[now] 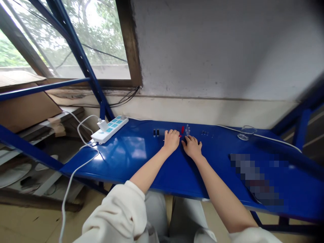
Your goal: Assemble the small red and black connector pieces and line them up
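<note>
"Red, seemingly hard plastic: how was the piece expected to handle?"

"Judged light and stiff, the red piece (182, 129) was likely to roll or slip on the glossy bench (217, 152). Fragility could not be established. A gentle pinch across its sides seemed the sound hold."

"And its position and appearance?"

"It lay just beyond the hands, beside several clear pieces (187, 130). It was small, narrow and evenly coloured; finer detail was too small to read. A second red bit (180, 136) showed at the left hand's fingertips."

"State of the fingers?"

"On the left hand (172, 140) they were bent and close together; whether they were clamped on the red bit, I could not tell. On the right hand (192, 147) they were spread apart, palm down, tips near the clear pieces."
</note>
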A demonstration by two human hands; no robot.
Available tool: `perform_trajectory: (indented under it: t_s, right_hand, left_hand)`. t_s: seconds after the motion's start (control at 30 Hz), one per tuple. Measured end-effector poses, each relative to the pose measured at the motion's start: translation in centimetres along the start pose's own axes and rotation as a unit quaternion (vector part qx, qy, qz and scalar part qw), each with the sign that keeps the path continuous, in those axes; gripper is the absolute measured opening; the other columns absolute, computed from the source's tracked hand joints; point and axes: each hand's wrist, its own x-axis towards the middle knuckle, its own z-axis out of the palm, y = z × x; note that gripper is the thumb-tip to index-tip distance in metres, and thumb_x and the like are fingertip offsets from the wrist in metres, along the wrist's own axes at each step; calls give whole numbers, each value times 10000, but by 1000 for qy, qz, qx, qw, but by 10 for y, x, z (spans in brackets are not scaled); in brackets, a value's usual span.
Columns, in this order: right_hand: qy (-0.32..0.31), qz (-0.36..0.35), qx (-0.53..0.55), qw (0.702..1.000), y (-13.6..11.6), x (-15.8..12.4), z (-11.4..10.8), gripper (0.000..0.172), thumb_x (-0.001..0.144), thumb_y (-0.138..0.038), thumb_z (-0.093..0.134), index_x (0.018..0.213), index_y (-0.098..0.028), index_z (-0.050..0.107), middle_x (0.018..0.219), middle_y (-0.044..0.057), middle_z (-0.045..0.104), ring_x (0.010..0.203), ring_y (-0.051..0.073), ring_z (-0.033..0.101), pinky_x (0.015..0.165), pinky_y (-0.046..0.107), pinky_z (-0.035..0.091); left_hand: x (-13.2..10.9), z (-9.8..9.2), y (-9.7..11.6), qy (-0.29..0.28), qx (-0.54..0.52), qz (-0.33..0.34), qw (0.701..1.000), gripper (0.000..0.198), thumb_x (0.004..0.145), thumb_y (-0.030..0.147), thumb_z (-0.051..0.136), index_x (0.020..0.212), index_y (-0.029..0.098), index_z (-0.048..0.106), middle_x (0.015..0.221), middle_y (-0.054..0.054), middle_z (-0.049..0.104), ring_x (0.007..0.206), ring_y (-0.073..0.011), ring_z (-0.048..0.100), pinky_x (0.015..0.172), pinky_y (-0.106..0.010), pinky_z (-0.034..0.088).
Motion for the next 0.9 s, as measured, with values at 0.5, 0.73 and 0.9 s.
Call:
perform_trajectory:
  t_s: [0.5, 0.73, 0.9]
  right_hand:
    - [47, -45, 39, 997, -2, -3, -3, 314, 848, -322, 366, 1078, -203, 543, 1158, 114, 529, 1090, 251, 427, 906, 530, 251]
    - [161, -140, 236, 948, -11, -4, -14, 210, 849, -271, 338, 898, -175, 519, 863, 86, 587, 798, 174, 535, 729, 302, 397]
    - [180, -71, 331, 924, -13, -7, -19, 225, 845, -343, 344, 922, -176, 474, 765, 57, 586, 679, 150, 551, 654, 267, 411]
  left_hand:
    - [-28, -13, -12, 124, -218, -161, 955, 94, 758, 254, 540, 788, 182, 592, 849, -30, 641, 826, -158, 561, 804, -332, 379]
    - [-27, -7, -20, 152, -268, -197, 931, 129, 745, 301, 555, 773, 182, 596, 797, -13, 650, 767, -136, 588, 801, -304, 416]
    - [-25, -1, -25, 155, -300, -206, 918, 155, 747, 321, 551, 791, 178, 591, 788, -14, 650, 747, -128, 595, 807, -295, 425]
